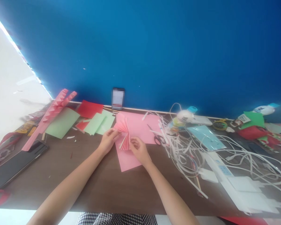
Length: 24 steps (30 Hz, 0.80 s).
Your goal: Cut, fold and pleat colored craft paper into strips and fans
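A pleated pink paper fan (124, 132) is spread between my two hands, above flat pink paper sheets (142, 125). My left hand (109, 140) pinches the fan's left edge between thumb and fingers. On the other side, my right hand (139, 150) has its fingers curled on the fan's lower right folds. Scissors (157, 139) with dark handles lie on the pink sheet, right of the fan. Another folded pink paper piece (48, 120), long with zigzag edges, rests at the left over light green paper (62, 123).
White cables (184, 159) and paper strips tangle across the right side, around a power strip (222, 178). A phone (118, 98) leans on the blue wall at the back. A large dark phone (16, 164) lies at the left. Red paper (90, 107) sits behind green sheets (98, 123).
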Tool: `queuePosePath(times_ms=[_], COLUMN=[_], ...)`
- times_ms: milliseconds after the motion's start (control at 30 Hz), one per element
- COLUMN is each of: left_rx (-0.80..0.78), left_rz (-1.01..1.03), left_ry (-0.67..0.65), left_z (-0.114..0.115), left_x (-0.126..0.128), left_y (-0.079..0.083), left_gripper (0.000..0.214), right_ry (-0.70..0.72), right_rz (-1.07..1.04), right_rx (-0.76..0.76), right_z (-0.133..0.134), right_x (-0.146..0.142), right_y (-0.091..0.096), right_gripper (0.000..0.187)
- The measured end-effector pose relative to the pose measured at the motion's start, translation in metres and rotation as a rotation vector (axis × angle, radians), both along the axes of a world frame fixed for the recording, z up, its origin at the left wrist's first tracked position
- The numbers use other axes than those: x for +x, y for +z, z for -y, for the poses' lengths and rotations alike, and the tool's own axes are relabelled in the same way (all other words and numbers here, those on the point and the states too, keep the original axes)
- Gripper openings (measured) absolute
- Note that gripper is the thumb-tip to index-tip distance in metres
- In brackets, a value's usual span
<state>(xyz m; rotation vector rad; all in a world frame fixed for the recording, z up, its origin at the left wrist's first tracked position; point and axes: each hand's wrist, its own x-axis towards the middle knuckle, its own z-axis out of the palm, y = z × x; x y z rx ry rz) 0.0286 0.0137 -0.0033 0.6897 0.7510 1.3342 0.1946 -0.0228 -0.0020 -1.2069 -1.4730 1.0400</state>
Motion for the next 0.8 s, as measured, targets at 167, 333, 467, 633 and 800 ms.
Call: queuePosePath(times_ms=[167,333,467,633,800], left_rx=[0.002,-0.027,-0.054,-0.056,-0.002], left_rz=[-0.08,0.002,0.04,-0.007,-0.099], left_ry=[-0.089,-0.057,-0.085,-0.191,-0.233], left_z=[0.0044,0.0043,0.0036,0.0064,0.0095], left_x=[0.0055,0.0058,0.003,0.005,0.009], left_y=[0.0009,0.0036,0.0031,-0.0002,-0.0003], left_gripper=[0.025,0.03,0.026,0.026,0.035], right_ry=[0.028,0.061,0.105,0.131,0.157], right_rz=[0.025,0.037,0.012,0.001,0.004], right_rx=[0.016,-0.005,-0.025,-0.03,-0.022], right_z=[0.0007,0.0012,0.0018,0.0026,0.0035], right_x=[-0.0012,-0.0012,-0.0019,-0.0017,-0.0023], right_y=[0.0007,0.0006,0.0009,0.0027,0.0052], right_gripper=[0.018,0.02,0.022,0.021,0.02])
